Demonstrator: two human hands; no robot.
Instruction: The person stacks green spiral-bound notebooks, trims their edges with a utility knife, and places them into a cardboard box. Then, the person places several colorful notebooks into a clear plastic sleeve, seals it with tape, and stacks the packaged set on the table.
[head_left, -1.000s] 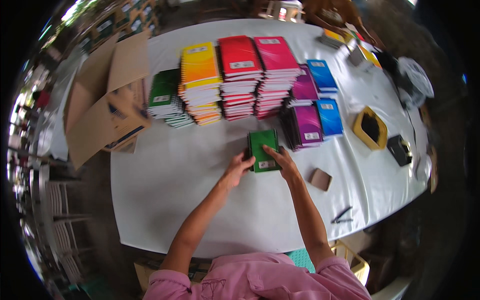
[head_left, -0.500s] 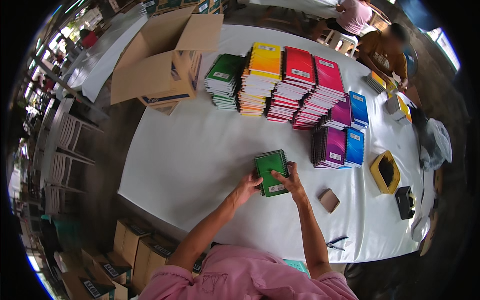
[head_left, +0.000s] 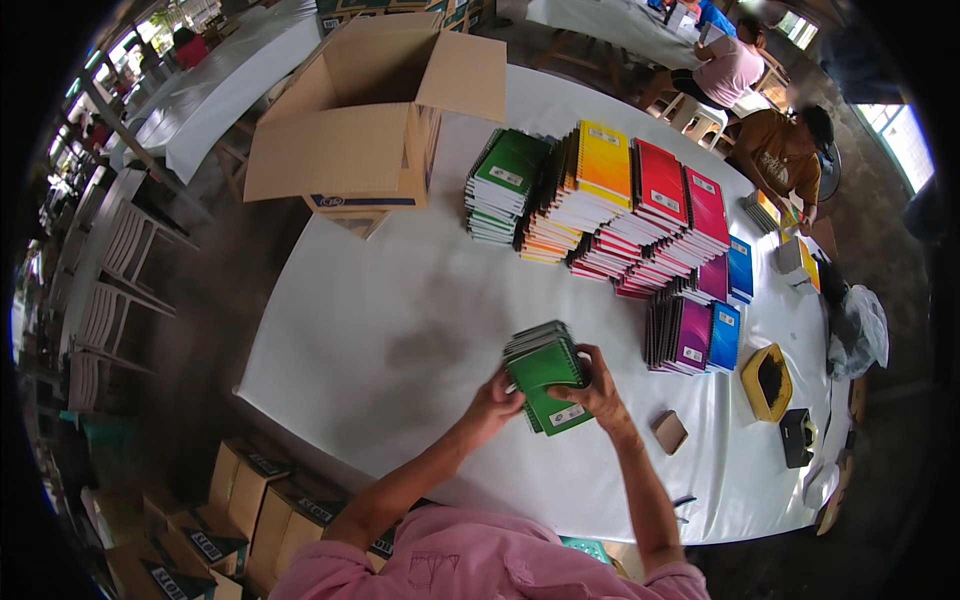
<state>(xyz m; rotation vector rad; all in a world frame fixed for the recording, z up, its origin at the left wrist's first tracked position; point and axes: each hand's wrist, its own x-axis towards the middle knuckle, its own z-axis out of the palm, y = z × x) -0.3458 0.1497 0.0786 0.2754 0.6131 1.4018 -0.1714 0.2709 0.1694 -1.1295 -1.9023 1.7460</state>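
Note:
A small stack of green spiral notebooks (head_left: 556, 372) is gripped between my two hands over the near middle of the table. The stack is tilted and its wire-bound edges are slightly fanned. My left hand (head_left: 492, 404) is closed around the left side. My right hand (head_left: 602, 392) clasps the right side, its thumb lying across the top cover. Beyond them stand tall piles of green notebooks (head_left: 506, 176), yellow notebooks (head_left: 604, 168) and red notebooks (head_left: 661, 182). Lower piles of purple notebooks (head_left: 692, 332) and blue notebooks (head_left: 725, 333) are to the right.
An open cardboard box (head_left: 330, 155) is at the far left. Toward the right lie a small brown box (head_left: 669, 432), a yellow container (head_left: 756, 390), a black holder (head_left: 797, 440) and partly hidden pliers (head_left: 683, 502). A co-worker (head_left: 780, 150) sits at the far right. Cartons (head_left: 240, 490) stand lower left.
The green stack has tipped and fanned, so several edges now show behind the top cover. My right hand has shifted its hold along the right side. The whole view has also shifted.

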